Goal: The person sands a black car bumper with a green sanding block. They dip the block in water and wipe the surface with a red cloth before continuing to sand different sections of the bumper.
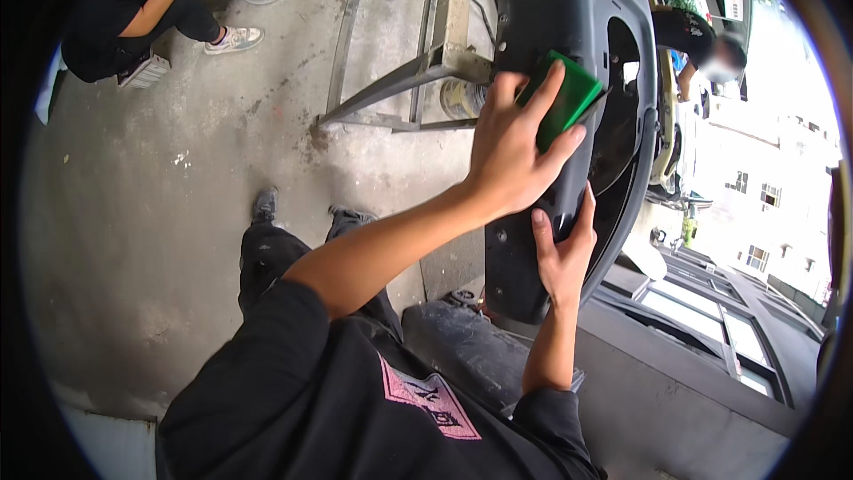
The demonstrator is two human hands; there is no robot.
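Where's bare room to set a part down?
Biggest free patch: the grey concrete floor, left of the wearer's dark shoes and below the seated co-worker in black. A smaller one lies between the co-worker's pale shoe and the grey metal frame. Crowded: the curved black panel, under the left hand with its green rectangular block and the right hand.

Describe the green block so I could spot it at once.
Start at the large dark panel right of centre. Over its upper half, the person's left hand holds the block. Bright green and straight-edged, it stands out from the smooth, curving dark surface around it.
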